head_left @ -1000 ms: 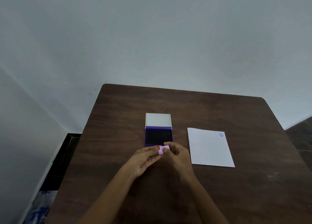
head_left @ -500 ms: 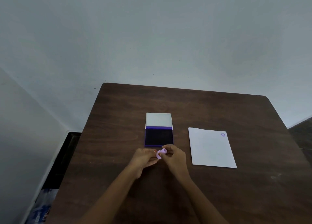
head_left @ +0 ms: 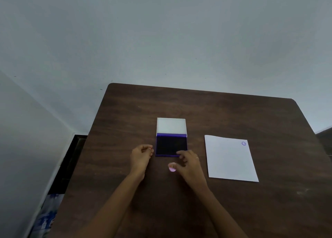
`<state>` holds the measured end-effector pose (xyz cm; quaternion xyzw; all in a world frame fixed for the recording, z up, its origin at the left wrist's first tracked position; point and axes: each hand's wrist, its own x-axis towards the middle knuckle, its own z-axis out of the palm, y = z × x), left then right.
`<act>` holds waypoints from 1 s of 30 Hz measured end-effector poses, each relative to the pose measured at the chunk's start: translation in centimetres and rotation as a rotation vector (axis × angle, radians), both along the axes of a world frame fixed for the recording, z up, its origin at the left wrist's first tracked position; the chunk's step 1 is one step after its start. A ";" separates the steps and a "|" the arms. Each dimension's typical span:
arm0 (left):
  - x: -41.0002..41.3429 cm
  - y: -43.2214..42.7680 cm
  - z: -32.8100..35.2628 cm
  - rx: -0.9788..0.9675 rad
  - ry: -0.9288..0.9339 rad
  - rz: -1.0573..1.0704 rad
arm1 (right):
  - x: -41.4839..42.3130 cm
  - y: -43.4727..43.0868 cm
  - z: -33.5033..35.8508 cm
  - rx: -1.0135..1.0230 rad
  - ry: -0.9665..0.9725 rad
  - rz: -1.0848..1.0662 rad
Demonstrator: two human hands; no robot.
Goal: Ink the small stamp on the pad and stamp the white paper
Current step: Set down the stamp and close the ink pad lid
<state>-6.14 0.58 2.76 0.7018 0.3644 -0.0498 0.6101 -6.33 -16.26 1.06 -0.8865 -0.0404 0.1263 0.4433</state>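
Both hands, joined around the small stamp a second ago, are now apart. Head view: the left hand (head_left: 142, 156) has drawn off to the left of the open ink pad (head_left: 171, 146), its fingers loosely curled with nothing visible in them; whether it pinches some small part, such as a cap, cannot be told. The right hand (head_left: 188, 163) sits just below the pad's near right corner, and the small stamp (head_left: 172, 167), pale pink-lilac and blurred, shows at its thumb tip. Whether the fingers grip the stamp or it rests on the brown table (head_left: 251, 210) beside them cannot be told. The forefinger reaches to the pad's front edge.

The pad lies with its white lid (head_left: 171, 125) folded back away from the person, so the dark inked face is exposed to a stamp coming from the near side. The white paper (head_left: 230, 162) lies flat, well to the right of the pad and clear of it, on the right hand's side. It bears one small purple ring mark (head_left: 243, 143) near its far right corner.

Compared with the earlier frames, pad and paper keep their places relative to each other. By appearance the inking has not yet begun; the stamp sits short of the dark face.
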 end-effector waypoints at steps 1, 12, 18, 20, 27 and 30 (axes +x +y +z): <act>0.5 0.1 0.0 0.033 -0.015 0.008 | 0.6 -0.3 0.3 0.073 -0.014 -0.103; 6.1 -1.7 -0.3 0.201 -0.169 -0.070 | 9.6 0.8 -0.2 0.139 0.084 -0.420; 7.2 -3.6 -0.7 0.274 -0.115 -0.184 | 10.0 3.1 -1.2 -0.032 0.022 -0.314; 7.4 -4.2 -0.8 0.291 -0.108 -0.214 | 9.9 3.5 -1.3 -0.056 0.007 -0.288; 8.2 -2.9 0.1 0.158 -0.180 -0.079 | 11.7 2.1 0.4 0.342 0.213 -0.495; 8.1 -1.8 0.8 0.127 -0.213 -0.033 | 12.0 1.1 1.3 0.410 0.216 -0.512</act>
